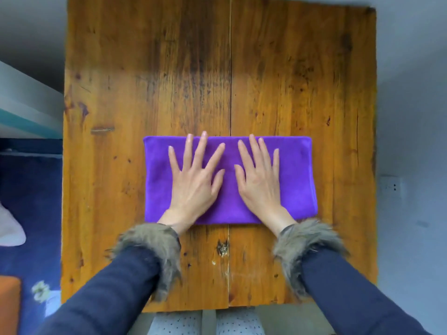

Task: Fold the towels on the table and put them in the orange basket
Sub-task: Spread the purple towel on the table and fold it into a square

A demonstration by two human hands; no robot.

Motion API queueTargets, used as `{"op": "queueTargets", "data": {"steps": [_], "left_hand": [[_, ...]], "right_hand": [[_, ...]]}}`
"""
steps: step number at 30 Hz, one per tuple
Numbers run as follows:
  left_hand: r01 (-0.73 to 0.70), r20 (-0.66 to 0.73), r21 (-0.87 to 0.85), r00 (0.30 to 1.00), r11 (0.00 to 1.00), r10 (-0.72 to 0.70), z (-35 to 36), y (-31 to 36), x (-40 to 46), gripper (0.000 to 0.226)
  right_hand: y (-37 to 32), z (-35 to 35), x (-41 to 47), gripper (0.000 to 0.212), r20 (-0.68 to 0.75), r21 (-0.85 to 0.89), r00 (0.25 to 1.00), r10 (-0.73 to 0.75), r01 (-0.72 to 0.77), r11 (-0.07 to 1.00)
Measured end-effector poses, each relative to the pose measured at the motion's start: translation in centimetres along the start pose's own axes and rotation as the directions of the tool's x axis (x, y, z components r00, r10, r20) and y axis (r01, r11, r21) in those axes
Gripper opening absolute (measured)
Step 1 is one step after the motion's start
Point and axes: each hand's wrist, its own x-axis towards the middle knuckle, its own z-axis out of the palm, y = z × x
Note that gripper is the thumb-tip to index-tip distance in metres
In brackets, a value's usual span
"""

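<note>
I am finding no brand, label or writing that I can read anywhere here; the purple towel (297, 175) is plain, with no tag showing.

The towel is lying flat on the wooden table (145, 68), folded into a long rectangle that is running from left to right across the near half of the tabletop, straddling the seam between the two boards. Its edges are looking straight and its corners fairly square.

I am resting both hands palm-down on the middle of the towel. My left hand (194, 182) is lying on the left of centre with its fingers (187, 151) straight and fanned apart, the tips reaching the towel's far edge, and the middle fingertip is just passing over that edge. My right hand (260, 183) is lying just beside it on the right of centre, fingers (256, 151) also straight and spread, though a little less widely, with the tips close to the far edge. The two thumbs are pointing toward each other near the towel's middle, close but apart. Neither hand is curling round or pinching the cloth; both are pressing flat on top of it. The towel's left and right ends are sticking out uncovered on either side of my hands.

My wrists are crossing the towel's near edge, and my dark blue sleeves (116, 291) with furry cuffs (154, 245) are lying over the near part of the table.

An orange shape (8, 305) is showing at the bottom left, off the table; I cannot tell what it is.
</note>
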Motion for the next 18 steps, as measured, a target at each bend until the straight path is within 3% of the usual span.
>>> {"op": "queueTargets", "data": {"steps": [3,7,12,15,18], "left_hand": [[0.089,0.025,0.015,0.996,0.996,-0.089,1.2,-2.1,0.3,0.055],[0.080,-0.020,0.047,0.997,0.996,-0.079,1.0,-6.2,-0.6,0.055],[0.108,0.004,0.026,0.994,0.994,-0.108,0.9,-8.0,-1.0,0.055],[0.140,0.016,-0.059,0.990,0.988,-0.139,0.3,-7.3,-1.2,0.055],[0.253,-0.085,-0.234,0.957,0.939,-0.278,-0.1,-6.7,-3.4,0.050]], "right_hand": [[2.6,0.8,-0.3,0.052,0.015,-0.060,0.999,0.032,-0.031,0.998],[7.6,-0.3,-0.6,0.054,-0.006,-0.063,0.994,0.108,-0.108,0.992],[8.4,-0.5,-0.5,0.056,0.039,-0.099,0.994,0.105,-0.101,0.990],[7.1,-1.1,-0.8,0.059,0.047,-0.109,0.987,0.154,-0.148,0.983],[3.8,-1.3,-2.5,0.059,0.016,-0.077,0.995,0.102,-0.101,0.992]]}}
